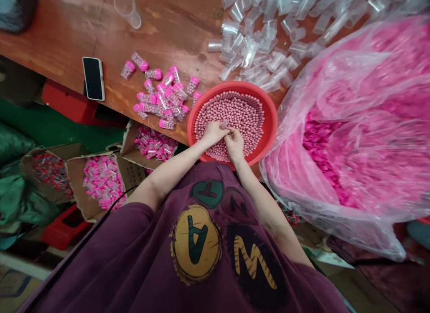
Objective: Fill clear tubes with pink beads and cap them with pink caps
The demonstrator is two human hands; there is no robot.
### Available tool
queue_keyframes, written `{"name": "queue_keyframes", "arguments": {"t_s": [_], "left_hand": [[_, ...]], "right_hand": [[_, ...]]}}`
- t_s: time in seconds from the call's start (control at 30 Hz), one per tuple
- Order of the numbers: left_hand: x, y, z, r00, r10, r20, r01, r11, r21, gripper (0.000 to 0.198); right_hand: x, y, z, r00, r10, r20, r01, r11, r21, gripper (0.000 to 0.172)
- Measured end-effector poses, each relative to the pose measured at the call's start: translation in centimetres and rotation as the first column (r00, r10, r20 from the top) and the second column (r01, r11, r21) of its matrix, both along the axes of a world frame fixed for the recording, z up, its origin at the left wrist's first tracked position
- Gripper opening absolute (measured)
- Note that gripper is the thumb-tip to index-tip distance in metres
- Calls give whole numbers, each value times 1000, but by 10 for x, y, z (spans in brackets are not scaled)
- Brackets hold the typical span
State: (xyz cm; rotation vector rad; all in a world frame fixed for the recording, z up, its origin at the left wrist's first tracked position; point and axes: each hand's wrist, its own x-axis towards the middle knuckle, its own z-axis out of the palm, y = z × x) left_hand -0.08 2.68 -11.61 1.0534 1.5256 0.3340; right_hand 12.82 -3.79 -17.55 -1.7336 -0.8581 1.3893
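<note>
A red bowl (270, 120) full of small pink beads (242, 113) sits at the table's near edge. Both my hands rest in it, close together. My left hand (213, 132) is closed around a small clear tube (224, 123) whose end shows above the fingers. My right hand (234, 141) is pinched beside it, touching the tube and the beads; what it holds is too small to name. A heap of filled tubes with pink caps (161, 95) lies left of the bowl. Empty clear tubes (258, 48) are piled behind it.
A big clear bag of pink caps (352, 133) fills the right side. A black phone (93, 78) lies near the table's left edge. A clear cup (126, 8) lies at the back. Cardboard boxes of filled tubes (101, 180) stand below the table at left.
</note>
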Motion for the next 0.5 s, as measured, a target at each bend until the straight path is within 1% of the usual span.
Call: {"name": "queue_keyframes", "arguments": {"t_s": [0.07, 0.1, 0.13, 0.2, 0.27, 0.3, 0.37, 0.4, 0.43, 0.47, 0.5], "left_hand": [[-2, 6, 2, 976, -153, -156, 161, 986, 37, 11], [-3, 9, 5, 943, -216, -253, 240, 969, 67, 14], [-3, 12, 8, 901, -266, -342, 313, 945, 92, 21], [-1, 18, 16, 791, -339, -510, 443, 892, 94, 42], [4, 21, 23, 642, -428, -636, 564, 826, 14, 58], [7, 21, 24, 561, -477, -677, 621, 783, -37, 63], [14, 19, 25, 420, -543, -727, 704, 701, -116, 67], [19, 17, 24, 374, -561, -739, 729, 670, -140, 69], [24, 15, 22, 346, -572, -744, 745, 650, -154, 70], [31, 13, 21, 333, -584, -740, 755, 636, -162, 70], [38, 11, 19, 335, -594, -731, 759, 630, -164, 70]], "right_hand": [[-1, -5, 4, 997, 54, -50, -57, 996, -63, 39], [0, -7, 7, 994, 77, -73, -84, 992, -97, 37], [2, -10, 10, 992, 91, -89, -102, 987, -126, 35], [9, -17, 19, 991, 92, -93, -106, 981, -161, 33], [24, -27, 30, 995, 68, -74, -78, 988, -136, 33], [35, -32, 36, 997, 53, -56, -59, 993, -102, 34], [67, -40, 46, 1000, -10, 18, 10, 1000, -1, 35], [88, -43, 50, 995, -71, 75, 68, 996, 53, 35], [113, -44, 52, 978, -149, 144, 136, 986, 100, 35], [140, -45, 53, 946, -237, 221, 211, 968, 135, 35], [169, -44, 52, 897, -323, 301, 285, 945, 163, 35]]}}
